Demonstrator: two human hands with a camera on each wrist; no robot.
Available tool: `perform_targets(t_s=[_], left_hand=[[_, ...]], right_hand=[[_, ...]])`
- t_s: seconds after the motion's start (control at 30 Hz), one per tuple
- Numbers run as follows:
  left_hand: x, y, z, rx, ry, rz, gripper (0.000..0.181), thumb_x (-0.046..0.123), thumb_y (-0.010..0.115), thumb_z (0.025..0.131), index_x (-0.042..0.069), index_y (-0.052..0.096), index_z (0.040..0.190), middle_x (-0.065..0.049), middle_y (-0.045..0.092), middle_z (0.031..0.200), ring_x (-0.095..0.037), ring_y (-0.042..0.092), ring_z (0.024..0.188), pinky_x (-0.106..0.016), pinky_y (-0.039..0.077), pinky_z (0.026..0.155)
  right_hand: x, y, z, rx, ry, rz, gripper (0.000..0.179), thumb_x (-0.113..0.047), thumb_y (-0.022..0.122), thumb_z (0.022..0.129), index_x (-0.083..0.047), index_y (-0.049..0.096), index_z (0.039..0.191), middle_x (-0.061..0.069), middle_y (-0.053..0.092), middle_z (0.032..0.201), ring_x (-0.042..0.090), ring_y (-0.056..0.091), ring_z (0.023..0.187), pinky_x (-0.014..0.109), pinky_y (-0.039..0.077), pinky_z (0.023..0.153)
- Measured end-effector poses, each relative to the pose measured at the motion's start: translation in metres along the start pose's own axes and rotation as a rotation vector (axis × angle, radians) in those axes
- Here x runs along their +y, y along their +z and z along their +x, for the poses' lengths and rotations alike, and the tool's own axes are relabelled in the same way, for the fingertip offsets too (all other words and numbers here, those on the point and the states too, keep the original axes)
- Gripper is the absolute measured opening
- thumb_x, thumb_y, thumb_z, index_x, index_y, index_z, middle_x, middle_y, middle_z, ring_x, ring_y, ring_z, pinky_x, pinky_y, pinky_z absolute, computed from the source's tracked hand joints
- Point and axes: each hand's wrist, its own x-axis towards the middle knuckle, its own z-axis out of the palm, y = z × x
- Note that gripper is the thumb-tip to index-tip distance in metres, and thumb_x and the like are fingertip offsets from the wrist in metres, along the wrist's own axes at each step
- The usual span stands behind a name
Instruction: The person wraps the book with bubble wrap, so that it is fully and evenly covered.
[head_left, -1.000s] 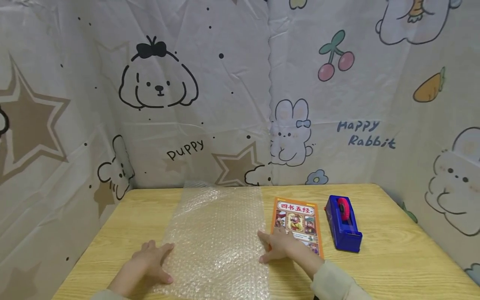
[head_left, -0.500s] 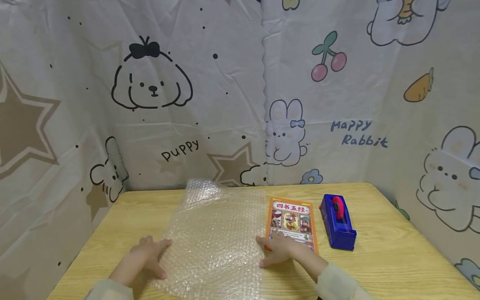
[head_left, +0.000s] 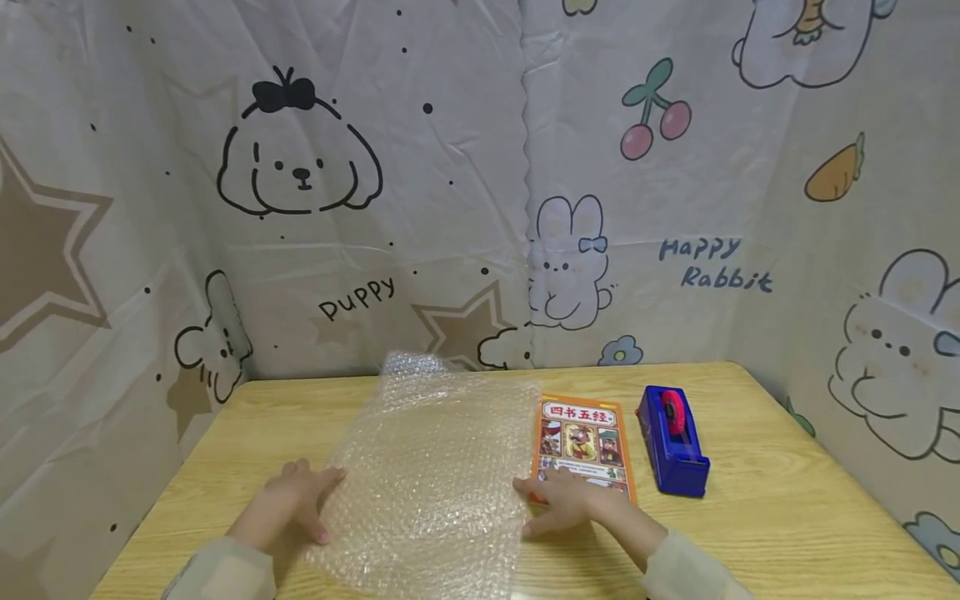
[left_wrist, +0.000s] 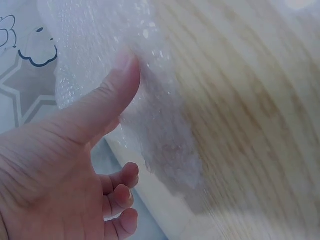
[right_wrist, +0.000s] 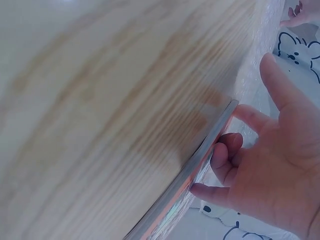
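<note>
A sheet of clear bubble wrap (head_left: 431, 467) lies across the middle of the table, its far left corner curling up by the backdrop. At its left edge my left hand (head_left: 294, 496) rests with thumb and index finger spread; the left wrist view has the thumb against the wrap (left_wrist: 155, 100). My right hand (head_left: 566, 498) touches the sheet's right edge with thumb and index finger apart. Its other fingers lie over the near part of an orange-bordered book (head_left: 581, 437), partly hiding the cover. In the right wrist view, fingertips touch the book's edge (right_wrist: 187, 172).
Right of the book stands a blue tape dispenser (head_left: 675, 446) with a pink-red core. The wooden table (head_left: 780, 500) extends to both sides. A printed cloth backdrop (head_left: 450, 208) hangs behind and beside it.
The far end of the bubble wrap has shifted right, close to the book's corner, and its far left corner has lifted. Both hands stay at the side edges. The head view has turned slightly.
</note>
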Motion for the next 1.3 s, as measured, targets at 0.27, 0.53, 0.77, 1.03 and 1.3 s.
perform_targets(t_s=[0.27, 0.53, 0.77, 1.03, 1.3], left_hand=[[-0.001, -0.005, 0.006, -0.024, -0.020, -0.004, 0.094, 0.021, 0.084, 0.049, 0.010, 0.045, 0.134, -0.034, 0.039, 0.114, -0.047, 0.038, 0.106, -0.061, 0.041, 0.080], [-0.001, -0.008, 0.011, -0.039, -0.040, 0.012, 0.095, 0.017, 0.084, 0.050, 0.009, 0.044, 0.135, -0.036, 0.036, 0.118, -0.047, 0.039, 0.105, -0.061, 0.041, 0.080], [0.005, -0.008, 0.010, -0.044, -0.056, -0.023, 0.093, 0.011, 0.082, 0.053, 0.009, 0.042, 0.136, -0.039, 0.031, 0.125, -0.053, 0.035, 0.110, -0.064, 0.036, 0.085], [0.008, -0.002, 0.011, -0.021, -0.065, -0.068, 0.090, 0.005, 0.081, 0.057, 0.008, 0.040, 0.137, -0.042, 0.025, 0.130, -0.059, 0.030, 0.113, -0.068, 0.034, 0.085], [0.055, 0.011, 0.022, 0.090, 0.124, -0.076, 0.077, 0.013, 0.077, 0.067, 0.006, 0.042, 0.135, -0.041, 0.034, 0.125, -0.055, 0.031, 0.117, -0.064, 0.036, 0.087]], right_hand=[[0.005, 0.002, 0.000, 0.001, -0.047, 0.028, 0.068, -0.045, 0.064, 0.081, -0.015, 0.041, 0.138, 0.021, 0.044, 0.135, 0.042, 0.031, 0.128, 0.056, 0.025, 0.103], [0.008, 0.002, 0.002, -0.007, -0.087, 0.083, 0.065, -0.044, 0.062, 0.083, -0.015, 0.042, 0.137, 0.022, 0.042, 0.136, 0.043, 0.030, 0.128, 0.058, 0.025, 0.102], [0.010, 0.001, 0.000, -0.017, -0.077, 0.107, 0.064, -0.043, 0.062, 0.083, -0.016, 0.041, 0.138, 0.022, 0.040, 0.137, 0.042, 0.028, 0.129, 0.059, 0.023, 0.102], [0.021, 0.000, -0.005, -0.005, -0.099, 0.153, 0.071, -0.043, 0.060, 0.084, -0.012, 0.033, 0.142, 0.025, 0.042, 0.133, 0.045, 0.032, 0.124, 0.060, 0.029, 0.098], [0.038, -0.002, -0.020, 0.042, 0.061, 0.121, 0.078, -0.041, 0.067, 0.080, -0.011, 0.031, 0.142, 0.027, 0.043, 0.124, 0.039, 0.039, 0.118, 0.056, 0.034, 0.096]])
